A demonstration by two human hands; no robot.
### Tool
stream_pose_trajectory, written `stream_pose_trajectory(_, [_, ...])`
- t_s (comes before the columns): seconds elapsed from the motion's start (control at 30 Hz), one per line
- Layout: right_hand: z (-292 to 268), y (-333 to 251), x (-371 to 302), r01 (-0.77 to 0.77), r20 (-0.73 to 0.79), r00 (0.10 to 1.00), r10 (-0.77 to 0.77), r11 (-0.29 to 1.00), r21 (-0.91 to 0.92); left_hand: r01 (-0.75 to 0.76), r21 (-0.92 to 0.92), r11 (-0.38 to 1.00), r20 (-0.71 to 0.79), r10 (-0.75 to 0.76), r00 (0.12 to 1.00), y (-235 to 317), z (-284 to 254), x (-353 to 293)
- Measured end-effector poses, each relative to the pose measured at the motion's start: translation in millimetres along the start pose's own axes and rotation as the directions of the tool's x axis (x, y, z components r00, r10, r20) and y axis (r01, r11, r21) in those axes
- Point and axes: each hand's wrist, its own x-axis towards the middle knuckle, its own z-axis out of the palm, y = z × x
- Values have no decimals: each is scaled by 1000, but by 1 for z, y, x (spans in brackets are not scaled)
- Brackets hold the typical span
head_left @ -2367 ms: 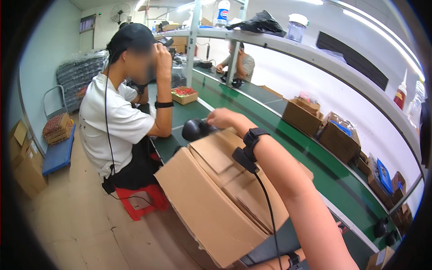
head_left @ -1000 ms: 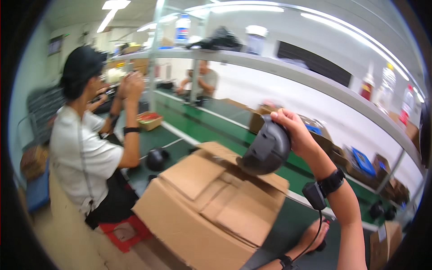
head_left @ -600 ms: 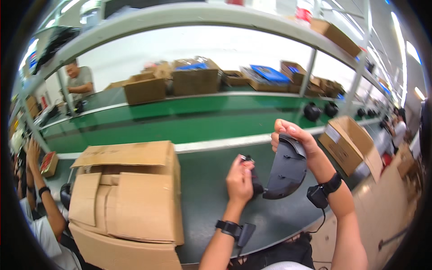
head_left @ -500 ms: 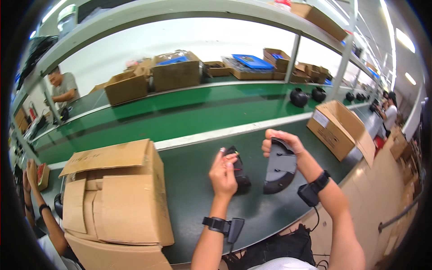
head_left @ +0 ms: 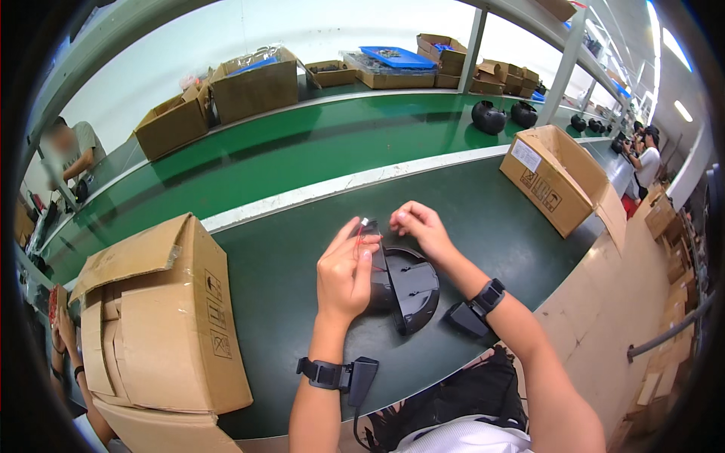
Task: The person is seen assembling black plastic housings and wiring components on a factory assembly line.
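My left hand [head_left: 346, 278] is closed around a black plastic part with thin red wires [head_left: 358, 240] and a small white connector [head_left: 365, 222] at its top. Much of that part is hidden behind my fingers. A half-round black plastic shell [head_left: 414, 291] rests right beside it, its flat grey inner face turned up; whether the two are joined I cannot tell. My right hand [head_left: 423, 228] hovers just above the shell and right of the connector, thumb and fingers pinched together. Anything between those fingertips is too small to make out.
A large cardboard box [head_left: 170, 325] stands at left on the dark green bench [head_left: 279, 302]; an open carton [head_left: 555, 181] stands at right. Behind a pale rail [head_left: 332, 185] runs a green belt [head_left: 302, 143] with round black housings [head_left: 488, 118]. A co-worker's hands [head_left: 64, 328] show at far left.
My right hand has let go of the half-round shell, which now sits against the part in my left hand. It has moved left toward the connector. The whole view has shifted.
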Motion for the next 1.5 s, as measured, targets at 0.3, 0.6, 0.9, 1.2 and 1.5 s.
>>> stream_pose_trajectory(0.3, [27,-45,-76,66,187,981,-51,995,-75,43,5,999,-38,-43,998,-3,4,-4])
stream_pose_trajectory(0.6, [5,-28,-52,159,-37,986,-160,987,-34,57,-37,998,-20,-58,998,-3,11,-3])
stream_pose_trajectory(0.9, [21,-19,-48,186,-60,981,-185,983,1,108,-129,986,9,-108,994,-2,14,-5])
stream_pose_trajectory(1.2, [17,-20,-47,183,-64,981,-184,983,-21,97,-121,988,-5,-98,995,2,16,-7])
stream_pose_trajectory(1.5, [12,-31,-50,161,-80,982,-168,983,-94,114,-88,990,33,-111,993,4,18,-7])
